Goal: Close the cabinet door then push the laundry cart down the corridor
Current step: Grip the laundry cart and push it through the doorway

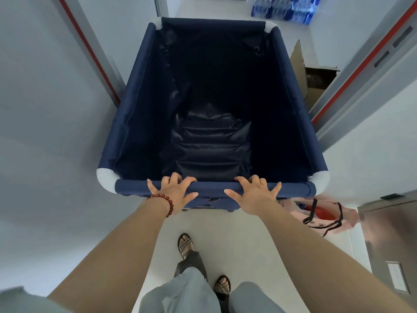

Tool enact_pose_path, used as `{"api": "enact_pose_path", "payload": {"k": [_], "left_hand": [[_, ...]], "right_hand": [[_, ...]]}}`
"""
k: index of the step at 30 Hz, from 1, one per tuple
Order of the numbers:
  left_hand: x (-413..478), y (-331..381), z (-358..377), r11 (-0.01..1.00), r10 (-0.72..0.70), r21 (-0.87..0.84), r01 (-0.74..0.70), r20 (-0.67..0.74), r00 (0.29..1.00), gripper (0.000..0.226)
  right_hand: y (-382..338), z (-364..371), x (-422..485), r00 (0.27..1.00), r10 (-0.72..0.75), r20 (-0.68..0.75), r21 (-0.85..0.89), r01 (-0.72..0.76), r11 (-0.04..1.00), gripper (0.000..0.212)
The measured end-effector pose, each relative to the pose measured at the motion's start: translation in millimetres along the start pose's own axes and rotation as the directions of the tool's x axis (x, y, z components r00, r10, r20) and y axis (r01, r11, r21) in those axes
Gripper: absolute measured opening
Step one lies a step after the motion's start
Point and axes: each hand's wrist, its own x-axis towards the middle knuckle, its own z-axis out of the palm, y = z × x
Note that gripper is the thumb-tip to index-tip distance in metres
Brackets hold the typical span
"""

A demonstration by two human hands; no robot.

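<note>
Here, in the head-camera view, a person stands behind a navy fabric laundry cart (140, 123) in a narrow, white-walled corridor. The left hand (172, 191), with a red bead bracelet (165, 201) at the wrist, and the right hand (252, 192) both grip the cart's padded near rim. They are side by side around the middle of the bar, fingers curled over its top and thumbs against its near face. The cart sits between the two walls, directly ahead of the person's sandalled feet (185, 243). Its far rim is near packs of blue water bottles (282, 6) on the floor. An open cardboard box (300, 66) stands beside the cart's right side. A pink bag (327, 214) with black straps lies just right of its near corner.
</note>
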Motion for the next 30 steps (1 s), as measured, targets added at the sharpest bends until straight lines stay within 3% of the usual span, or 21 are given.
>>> {"api": "enact_pose_path", "payload": {"k": [30], "left_hand": [[221, -13, -125, 0.995, 0.096, 0.007, -0.096, 0.013, 0.995, 0.033]], "right_hand": [[-28, -107, 208, 0.996, 0.068, -0.066, 0.017, -0.067, 0.998, 0.071]]}}
